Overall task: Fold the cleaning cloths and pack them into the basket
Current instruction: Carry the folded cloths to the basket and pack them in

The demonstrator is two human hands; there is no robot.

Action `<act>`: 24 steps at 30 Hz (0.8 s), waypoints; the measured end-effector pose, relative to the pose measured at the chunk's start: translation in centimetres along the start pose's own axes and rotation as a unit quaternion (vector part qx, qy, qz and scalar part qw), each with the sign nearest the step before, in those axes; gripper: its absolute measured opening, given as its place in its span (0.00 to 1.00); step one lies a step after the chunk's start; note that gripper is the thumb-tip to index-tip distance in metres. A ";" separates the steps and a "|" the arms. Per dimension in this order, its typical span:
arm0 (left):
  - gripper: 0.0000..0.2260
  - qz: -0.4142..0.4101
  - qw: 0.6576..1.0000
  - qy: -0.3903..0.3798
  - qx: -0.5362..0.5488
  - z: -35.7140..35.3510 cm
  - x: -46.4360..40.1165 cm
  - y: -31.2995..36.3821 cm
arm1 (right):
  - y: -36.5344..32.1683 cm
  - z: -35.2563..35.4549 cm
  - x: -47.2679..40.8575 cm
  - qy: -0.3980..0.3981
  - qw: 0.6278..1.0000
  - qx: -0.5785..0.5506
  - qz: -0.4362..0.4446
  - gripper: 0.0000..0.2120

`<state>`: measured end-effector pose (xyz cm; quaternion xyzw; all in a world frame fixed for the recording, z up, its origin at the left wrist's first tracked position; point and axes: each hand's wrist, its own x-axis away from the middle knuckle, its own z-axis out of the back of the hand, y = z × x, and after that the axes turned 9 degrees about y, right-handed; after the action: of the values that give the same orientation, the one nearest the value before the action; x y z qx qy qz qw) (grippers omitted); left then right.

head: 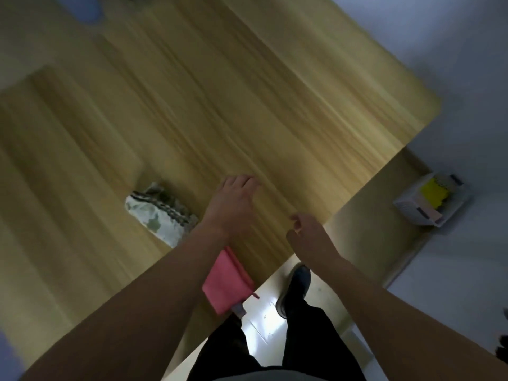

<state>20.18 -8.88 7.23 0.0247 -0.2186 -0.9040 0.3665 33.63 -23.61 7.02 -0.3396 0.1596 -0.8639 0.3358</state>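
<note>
Wooden table (220, 92), light grain, fills most of the view; whole frame is motion-blurred. Left hand (233, 204) is out over the tabletop, palm down, fingers loosely bent, nothing in it. Right hand (308, 235) is over the near right edge of the table, fingers loosely curled, thumb and forefinger close together, holding nothing visible; blur makes the fingertips hard to read. The two hands are apart, neither touching a cloth.

Pink cloth (226, 284), folded, lies at the near edge of the table, partly under the left forearm, one corner hanging off the edge. Patterned cloth (159, 213), pale with green-grey blotches, folded into a bundle, sits on the table just left of the left wrist, apart from the pink one.

On the floor to the right, well away from the table, is a white box (431, 202) with something yellow inside; cannot tell whether it is the basket. Dark trousers and a dark shoe (294, 287) show below the table edge.
</note>
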 end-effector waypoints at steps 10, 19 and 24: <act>0.20 0.034 0.985 -0.047 -0.163 1.4 6.9 -13.3 | -6.9 -9.3 3.3 -0.165 0.980 -0.007 -0.112 0.45; 0.30 0.029 0.971 -0.076 -0.223 -0.4 8.0 -13.8 | -6.2 -12.0 3.6 -0.133 0.981 0.127 -0.057 0.18; 0.29 0.002 0.985 -0.034 -0.167 -1.0 7.1 -12.0 | -4.8 -10.5 3.6 -0.171 0.981 0.002 -0.091 0.11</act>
<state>7.36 -6.41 2.19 -0.0677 -0.0765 -0.9275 0.3595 22.11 -22.12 3.66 -0.4946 0.0668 -0.8205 0.2787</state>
